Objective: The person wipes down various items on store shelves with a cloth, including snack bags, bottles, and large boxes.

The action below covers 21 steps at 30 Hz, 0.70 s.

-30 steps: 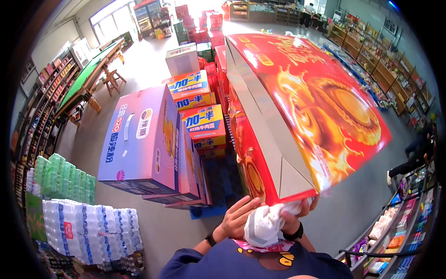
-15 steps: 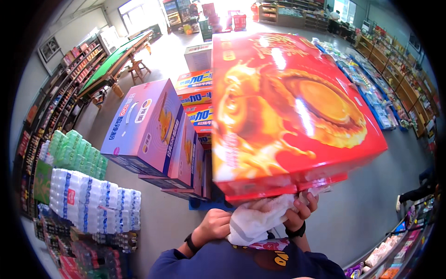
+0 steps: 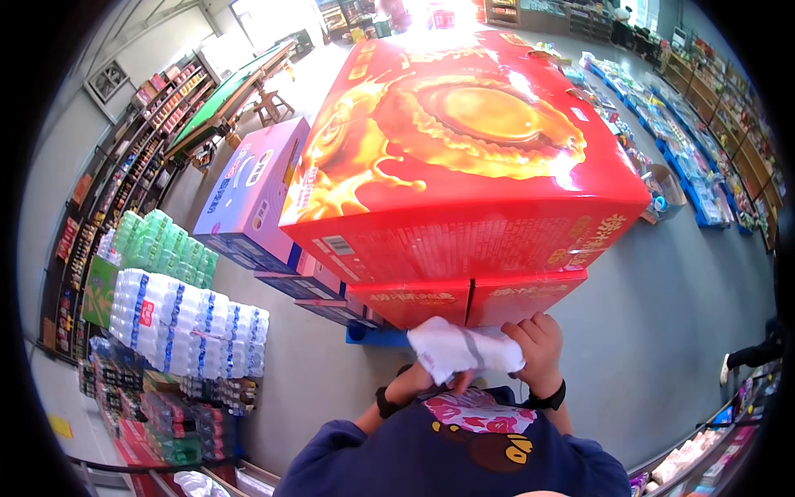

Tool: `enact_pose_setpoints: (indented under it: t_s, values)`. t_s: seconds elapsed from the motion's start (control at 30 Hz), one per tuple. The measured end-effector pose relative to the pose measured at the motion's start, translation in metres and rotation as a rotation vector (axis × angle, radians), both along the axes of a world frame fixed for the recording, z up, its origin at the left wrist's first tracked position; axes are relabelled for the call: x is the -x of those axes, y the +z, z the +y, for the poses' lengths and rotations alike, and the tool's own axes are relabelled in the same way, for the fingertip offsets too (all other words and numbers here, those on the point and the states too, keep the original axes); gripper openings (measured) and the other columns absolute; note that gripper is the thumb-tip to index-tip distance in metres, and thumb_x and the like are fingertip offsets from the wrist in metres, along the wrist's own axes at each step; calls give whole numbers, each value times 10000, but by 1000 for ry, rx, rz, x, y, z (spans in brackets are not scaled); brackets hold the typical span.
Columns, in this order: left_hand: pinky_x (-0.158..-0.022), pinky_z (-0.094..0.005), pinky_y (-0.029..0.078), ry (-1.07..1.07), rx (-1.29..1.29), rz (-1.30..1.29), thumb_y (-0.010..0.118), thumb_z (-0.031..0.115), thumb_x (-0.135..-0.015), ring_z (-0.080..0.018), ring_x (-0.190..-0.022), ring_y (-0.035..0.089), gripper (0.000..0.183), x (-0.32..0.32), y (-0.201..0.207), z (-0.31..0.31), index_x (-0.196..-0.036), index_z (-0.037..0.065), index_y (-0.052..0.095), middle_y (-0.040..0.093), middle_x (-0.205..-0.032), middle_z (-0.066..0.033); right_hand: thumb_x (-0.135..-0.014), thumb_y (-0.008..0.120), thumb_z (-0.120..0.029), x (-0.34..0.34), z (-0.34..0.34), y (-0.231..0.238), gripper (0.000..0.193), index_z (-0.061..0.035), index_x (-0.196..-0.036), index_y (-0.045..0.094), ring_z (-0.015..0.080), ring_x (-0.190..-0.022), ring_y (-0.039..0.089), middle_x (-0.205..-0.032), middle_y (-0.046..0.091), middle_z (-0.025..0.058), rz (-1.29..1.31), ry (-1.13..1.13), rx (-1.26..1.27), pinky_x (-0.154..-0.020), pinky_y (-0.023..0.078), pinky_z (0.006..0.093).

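A white cloth (image 3: 451, 348) with a grey stripe is bunched in front of my body, between my two hands. My right hand (image 3: 538, 349) has its fingers curled round the cloth's right end. From below, my left hand (image 3: 414, 383) grips the cloth, and most of its fingers are hidden behind the fabric. Just beyond the hands stands a large glossy red carton (image 3: 464, 236) with a golden abalone picture on top. It rests on smaller red boxes (image 3: 414, 304), whose front faces are close to the cloth.
Purple cartons (image 3: 252, 195) are stacked left of the red one, over a blue pallet (image 3: 377, 337). Shrink-wrapped water bottles (image 3: 186, 323) and green bottle packs (image 3: 166, 248) stand further left. A green-topped pool table (image 3: 236, 91) is behind. Low goods displays (image 3: 687, 149) line the right.
The view has shifted, so the red carton sits further left and shows its front face. The cloth is more compactly folded and apart from the carton, with my left hand now beneath it.
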State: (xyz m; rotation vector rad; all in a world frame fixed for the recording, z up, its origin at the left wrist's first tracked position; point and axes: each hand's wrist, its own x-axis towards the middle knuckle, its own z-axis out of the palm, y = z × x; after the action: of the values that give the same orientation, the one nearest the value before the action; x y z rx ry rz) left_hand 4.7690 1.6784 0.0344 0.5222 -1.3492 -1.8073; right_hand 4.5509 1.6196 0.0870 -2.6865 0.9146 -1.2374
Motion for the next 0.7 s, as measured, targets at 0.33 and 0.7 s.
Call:
enact_pose_setpoints:
  t_s: [0.33, 0.7]
  values:
    - [-885, -514, 499, 122, -612, 373, 449, 352, -935, -296, -1105, 580, 446, 46, -103, -10, -1267, 59, 497, 598, -1185, -150, -607, 648, -187, 27, 16, -2, 292, -107, -886, 684, 204, -490, 513, -543, 486, 21, 96, 85, -13, -470, 374, 349]
    - [-984, -391, 398, 551, 887, -902, 582, 190, -816, -333, -1064, 563, 387, 37, 32, 25, -1171, 37, 584, 608, -1162, -135, -776, 574, -18, 78, -5, -44, 256, -96, -1014, 630, 284, -656, 620, -709, 612, 106, -41, -473, -237, -586, 483, 397]
